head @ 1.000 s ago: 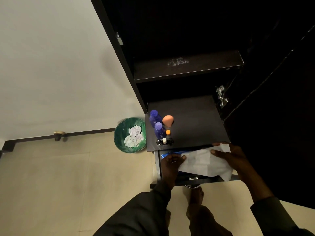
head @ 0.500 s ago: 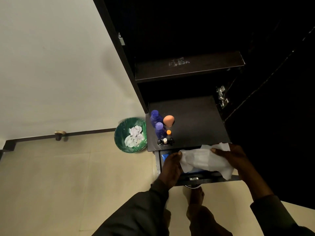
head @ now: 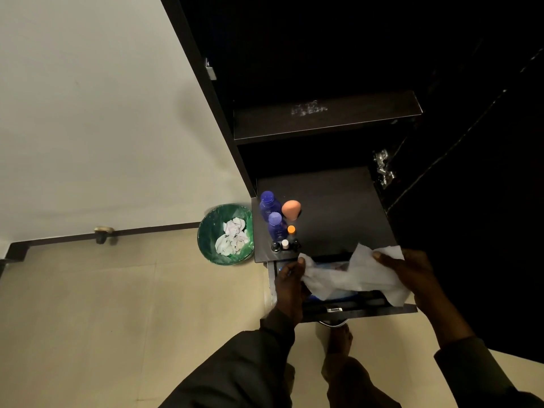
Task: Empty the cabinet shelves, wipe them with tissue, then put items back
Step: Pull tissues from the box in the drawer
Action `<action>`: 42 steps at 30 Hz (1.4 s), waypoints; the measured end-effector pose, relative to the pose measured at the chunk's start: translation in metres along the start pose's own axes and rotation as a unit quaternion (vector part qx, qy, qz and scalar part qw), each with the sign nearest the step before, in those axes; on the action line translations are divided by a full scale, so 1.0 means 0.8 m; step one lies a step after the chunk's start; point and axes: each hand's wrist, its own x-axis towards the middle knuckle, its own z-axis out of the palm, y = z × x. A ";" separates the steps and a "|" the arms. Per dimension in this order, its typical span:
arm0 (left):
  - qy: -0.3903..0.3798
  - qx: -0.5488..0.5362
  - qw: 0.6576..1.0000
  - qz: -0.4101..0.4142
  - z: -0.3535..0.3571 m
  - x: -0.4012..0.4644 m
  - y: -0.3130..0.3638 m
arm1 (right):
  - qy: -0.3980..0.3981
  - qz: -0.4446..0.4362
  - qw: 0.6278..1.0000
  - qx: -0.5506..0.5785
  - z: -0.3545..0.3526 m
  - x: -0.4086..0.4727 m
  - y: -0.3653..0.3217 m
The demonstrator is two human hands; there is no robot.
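From the head camera, both hands hold one white tissue [head: 353, 275] stretched over the open drawer [head: 368, 310]: the left hand [head: 290, 285] pinches its left end, the right hand [head: 409, 272] grips its right end. Just beyond the left fingers, on the cabinet shelf [head: 338, 213], stand two blue bottles [head: 272, 213], a peach makeup sponge [head: 291, 209] and small vials [head: 285, 244]. Left of them, a green bin [head: 225, 234] holds crumpled tissues.
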 end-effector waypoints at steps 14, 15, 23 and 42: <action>0.041 -0.007 0.999 -0.011 -0.001 -0.008 0.007 | -0.022 -0.029 0.998 0.051 -0.004 -0.004 0.000; 0.033 -0.005 0.999 -0.023 0.000 -0.009 0.008 | -0.034 -0.022 0.996 0.079 -0.001 0.001 0.001; -0.086 -0.013 0.987 -0.132 0.003 -0.025 0.022 | -0.137 0.063 0.950 0.275 0.011 0.012 0.029; -0.096 0.194 0.976 -0.013 -0.012 0.007 0.007 | -0.327 0.111 0.931 0.122 0.064 0.016 0.064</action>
